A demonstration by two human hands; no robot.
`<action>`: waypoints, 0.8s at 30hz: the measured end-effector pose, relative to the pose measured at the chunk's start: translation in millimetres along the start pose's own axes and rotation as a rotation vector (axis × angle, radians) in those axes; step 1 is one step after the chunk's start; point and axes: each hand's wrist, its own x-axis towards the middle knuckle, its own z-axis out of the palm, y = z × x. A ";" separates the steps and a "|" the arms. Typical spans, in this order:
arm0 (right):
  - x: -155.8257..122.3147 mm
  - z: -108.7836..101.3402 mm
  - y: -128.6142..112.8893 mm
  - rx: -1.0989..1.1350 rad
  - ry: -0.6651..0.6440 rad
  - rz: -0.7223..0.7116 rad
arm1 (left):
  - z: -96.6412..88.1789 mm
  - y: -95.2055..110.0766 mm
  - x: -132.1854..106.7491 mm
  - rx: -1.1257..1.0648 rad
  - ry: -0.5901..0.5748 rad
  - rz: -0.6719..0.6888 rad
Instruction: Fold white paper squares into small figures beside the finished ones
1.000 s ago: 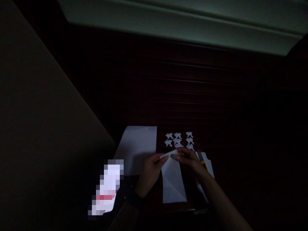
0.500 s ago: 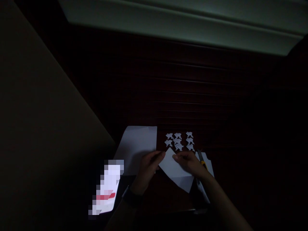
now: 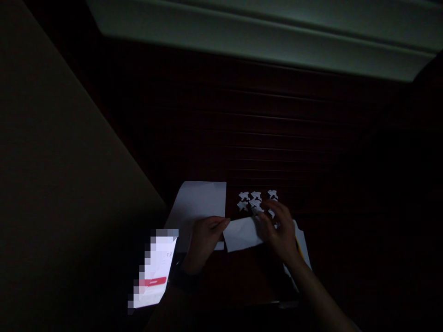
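Observation:
A small white sheet of paper [image 3: 244, 234] lies level in front of me, its long side running left to right. My left hand [image 3: 205, 240] pinches its upper left corner between thumb and fingers. Over the paper's right end is my right hand [image 3: 282, 233], thumb and fingers spread apart, hiding that end. Just beyond the sheet, several small folded paper figures [image 3: 244, 196] stand in rows. My right fingers cover part of the nearer ones.
A larger white sheet [image 3: 197, 198] lies at the left on the dark table [image 3: 242, 281]. A lit phone screen [image 3: 155, 272] is at the near left. More white paper [image 3: 304, 244] and a yellow-handled cutter [image 3: 299, 249], mostly hidden, lie right of my right wrist.
The paper has turned from a slanted, diamond-like position to nearly level. My right hand has opened from its pinch and moved right. The left hand has shifted slightly left.

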 end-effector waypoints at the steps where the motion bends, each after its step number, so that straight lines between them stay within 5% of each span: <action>1: 0.9 -3.3 -2.3 -0.031 0.123 0.005 | -3.4 1.1 1.2 -0.027 0.065 -0.013; 4: -1.7 -9.6 -8.5 -0.026 0.169 0.053 | -9.3 6.2 1.5 -0.089 0.204 -0.005; 9: -14.6 1.7 -18.2 0.167 -0.373 0.028 | -1.9 17.0 -5.8 -0.076 0.267 0.002; 13: -16.2 12.1 -15.7 0.311 -0.517 0.125 | 7.4 16.3 -8.8 -0.128 0.127 0.019; 20: -2.7 6.1 2.9 0.383 -0.519 0.348 | 6.4 11.1 -11.0 -0.116 -0.045 0.112; 24: 3.8 -2.3 7.0 0.408 -0.561 0.392 | -0.8 21.0 -19.2 0.003 -0.236 0.207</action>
